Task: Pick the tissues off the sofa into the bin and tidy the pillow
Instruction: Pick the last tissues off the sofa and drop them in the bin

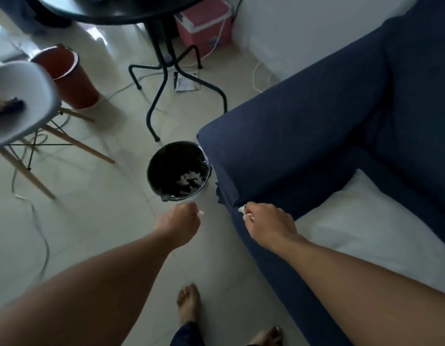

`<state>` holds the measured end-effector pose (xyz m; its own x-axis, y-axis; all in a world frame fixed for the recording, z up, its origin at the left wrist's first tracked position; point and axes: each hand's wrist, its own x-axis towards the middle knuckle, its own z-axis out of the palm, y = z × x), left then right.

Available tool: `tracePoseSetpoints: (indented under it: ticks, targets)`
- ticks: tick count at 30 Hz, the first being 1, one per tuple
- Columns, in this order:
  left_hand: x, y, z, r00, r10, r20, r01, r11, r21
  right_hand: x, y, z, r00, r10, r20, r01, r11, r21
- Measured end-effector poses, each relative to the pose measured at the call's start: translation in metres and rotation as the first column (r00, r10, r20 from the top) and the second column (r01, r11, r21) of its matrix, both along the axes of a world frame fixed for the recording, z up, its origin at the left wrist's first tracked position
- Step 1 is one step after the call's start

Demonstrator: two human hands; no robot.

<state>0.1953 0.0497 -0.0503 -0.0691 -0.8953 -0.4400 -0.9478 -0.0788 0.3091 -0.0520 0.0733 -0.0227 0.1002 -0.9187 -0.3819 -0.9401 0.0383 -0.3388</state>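
Note:
A round bin (pixel 154 171) with a black liner stands on the floor against the end of the dark blue sofa (pixel 303 126). White crumpled tissues (pixel 190 179) lie inside it. My left hand (pixel 179 224) is a closed fist just below the bin, and a small white scrap (pixel 200 213) peeks out at its fingers. My right hand (pixel 268 226) is closed over the sofa's front corner, with a white scrap (pixel 241 209) at its fingertips. A white pillow (pixel 371 221) lies flat on the sofa seat to the right of that hand.
A black table (pixel 164 78) with curved legs stands behind the bin. On the left are a grey chair (pixel 21 96) with wooden legs and a red bucket (pixel 71 78). Cables trail across the tiled floor. A pink box (pixel 204 26) sits by the wall. My bare feet (pixel 189 303) are below.

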Motion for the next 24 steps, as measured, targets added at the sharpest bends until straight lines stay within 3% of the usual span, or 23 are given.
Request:
tracePoseSetpoints:
  ticks: [5,12,18,20,24]
  targets:
    - [0.058,-0.011,-0.014,0.994,0.107,-0.008,-0.106,0.992,0.063,0.061,-0.015,-0.012,0.999,0.028,0.037,-0.03,0.997,0.067]
    - [0.102,-0.056,-0.022,0.95,0.294,-0.105,-0.291,0.956,0.044,0.115,-0.044,-0.028,0.998,-0.057,0.028,0.053,0.988,0.145]
    - [0.118,-0.107,-0.022,0.786,0.527,-0.322,-0.546,0.837,0.038,0.157,-0.073,-0.037,0.991,-0.118,0.058,0.105,0.975,0.197]
    - [0.126,-0.114,-0.024,0.764,0.524,-0.377,-0.533,0.841,0.089,0.172,-0.085,-0.037,0.99,-0.122,0.068,0.108,0.977,0.185]
    - [0.15,-0.114,-0.03,0.903,0.355,-0.242,-0.337,0.935,0.115,0.199,-0.109,-0.038,0.978,-0.176,0.111,0.161,0.978,0.129]
